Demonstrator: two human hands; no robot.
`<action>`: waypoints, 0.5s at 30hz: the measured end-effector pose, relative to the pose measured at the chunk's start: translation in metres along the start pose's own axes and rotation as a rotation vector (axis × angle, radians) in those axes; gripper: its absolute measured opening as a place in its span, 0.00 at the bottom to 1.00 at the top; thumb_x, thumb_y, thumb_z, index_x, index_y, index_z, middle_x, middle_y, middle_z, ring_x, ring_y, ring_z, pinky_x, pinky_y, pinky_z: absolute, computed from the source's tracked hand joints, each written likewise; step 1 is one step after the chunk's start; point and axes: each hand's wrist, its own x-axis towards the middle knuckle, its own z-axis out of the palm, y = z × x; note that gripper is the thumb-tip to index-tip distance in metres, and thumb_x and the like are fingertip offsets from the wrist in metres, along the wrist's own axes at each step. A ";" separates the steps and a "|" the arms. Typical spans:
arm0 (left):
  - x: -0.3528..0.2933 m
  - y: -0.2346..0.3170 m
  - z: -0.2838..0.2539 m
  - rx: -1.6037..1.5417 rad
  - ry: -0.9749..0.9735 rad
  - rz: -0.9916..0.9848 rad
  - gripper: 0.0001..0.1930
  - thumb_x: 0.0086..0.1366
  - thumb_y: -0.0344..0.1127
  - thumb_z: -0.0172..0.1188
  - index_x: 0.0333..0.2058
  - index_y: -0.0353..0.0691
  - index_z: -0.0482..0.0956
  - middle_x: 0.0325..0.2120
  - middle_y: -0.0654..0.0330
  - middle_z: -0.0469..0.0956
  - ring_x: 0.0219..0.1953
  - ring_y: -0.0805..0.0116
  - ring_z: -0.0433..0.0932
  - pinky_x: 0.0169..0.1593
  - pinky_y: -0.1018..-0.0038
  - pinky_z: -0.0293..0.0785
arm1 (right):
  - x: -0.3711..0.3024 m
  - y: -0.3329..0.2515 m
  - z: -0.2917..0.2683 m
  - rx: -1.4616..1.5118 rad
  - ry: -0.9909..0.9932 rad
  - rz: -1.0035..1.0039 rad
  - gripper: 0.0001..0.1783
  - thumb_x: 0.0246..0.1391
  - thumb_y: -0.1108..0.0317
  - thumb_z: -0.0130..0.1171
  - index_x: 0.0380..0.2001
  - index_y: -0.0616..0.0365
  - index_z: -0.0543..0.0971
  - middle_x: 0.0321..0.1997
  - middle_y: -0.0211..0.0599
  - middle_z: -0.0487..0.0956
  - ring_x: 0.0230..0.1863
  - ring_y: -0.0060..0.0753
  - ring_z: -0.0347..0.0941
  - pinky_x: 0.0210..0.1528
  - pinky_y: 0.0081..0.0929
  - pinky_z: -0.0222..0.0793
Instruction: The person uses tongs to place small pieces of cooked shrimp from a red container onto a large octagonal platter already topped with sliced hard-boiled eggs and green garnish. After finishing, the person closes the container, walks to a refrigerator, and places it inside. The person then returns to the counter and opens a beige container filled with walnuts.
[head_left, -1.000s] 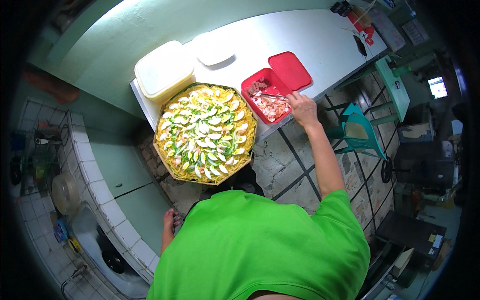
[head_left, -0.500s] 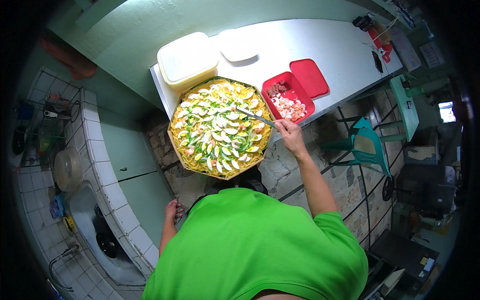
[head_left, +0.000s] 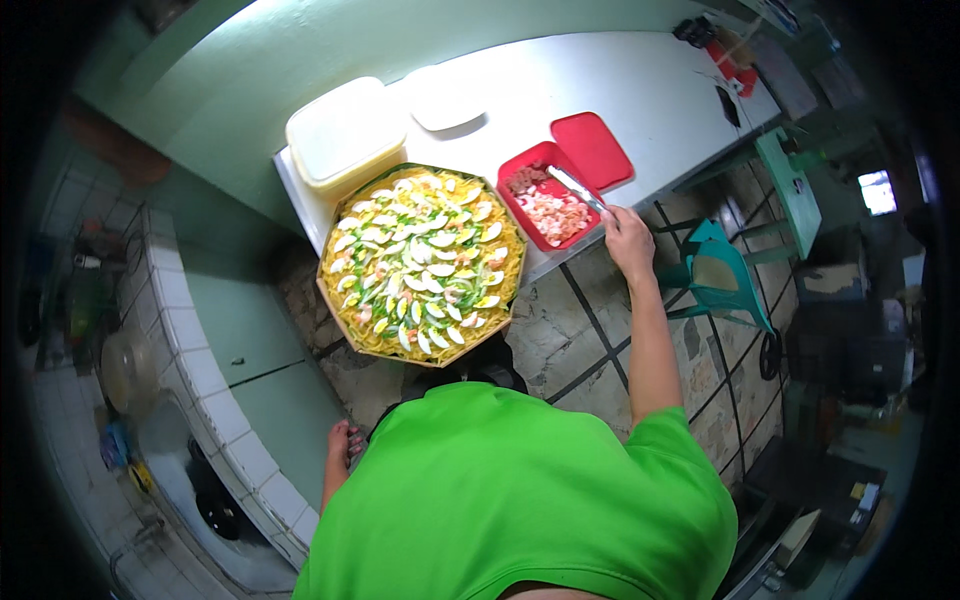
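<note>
My right hand (head_left: 629, 243) grips metal tongs (head_left: 577, 188), whose tips reach over a red plastic container (head_left: 512, 172). Peeled pink shrimp (head_left: 556, 218) lie in its near part, with darker brownish-pink pieces (head_left: 528, 180) at the far left corner. To the left stands a large octagonal tray (head_left: 333, 300) of yellow noodles, topped with egg wedges, green vegetable strips and some shrimp. At my left side hangs my left hand (head_left: 344, 443), its fingers curled in; nothing shows in it.
A red lid (head_left: 592, 152) lies beside the container on the white table (head_left: 640, 90). A lidded tub (head_left: 347, 130) and a white dish (head_left: 445, 97) stand behind the tray. A teal chair (head_left: 738, 280) is at right; a tiled counter with a sink (head_left: 185, 465) runs along the left.
My right hand and the tongs have moved from above the noodle tray rightward to the shrimp container. The left hand stays low at my side. The whole view has shifted slightly.
</note>
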 end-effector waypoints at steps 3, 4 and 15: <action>0.004 0.007 0.002 0.010 -0.006 0.030 0.21 0.72 0.52 0.48 0.59 0.53 0.66 0.42 0.63 0.77 0.35 0.64 0.78 0.34 0.66 0.74 | 0.003 0.010 0.000 -0.201 -0.178 -0.195 0.15 0.62 0.58 0.53 0.43 0.53 0.80 0.41 0.41 0.78 0.43 0.49 0.78 0.45 0.41 0.73; 0.004 0.009 0.003 0.017 -0.002 0.037 0.21 0.71 0.52 0.48 0.59 0.53 0.66 0.42 0.63 0.77 0.36 0.64 0.78 0.34 0.66 0.75 | 0.004 0.013 -0.001 -0.203 -0.211 -0.287 0.14 0.61 0.57 0.54 0.44 0.51 0.80 0.40 0.40 0.77 0.43 0.49 0.78 0.45 0.42 0.74; -0.003 0.017 0.004 0.026 0.026 0.065 0.20 0.70 0.53 0.50 0.56 0.53 0.68 0.42 0.63 0.77 0.36 0.63 0.78 0.35 0.65 0.74 | 0.045 -0.002 0.021 -0.195 -0.320 0.030 0.17 0.61 0.56 0.48 0.36 0.55 0.81 0.42 0.46 0.81 0.46 0.55 0.76 0.48 0.48 0.71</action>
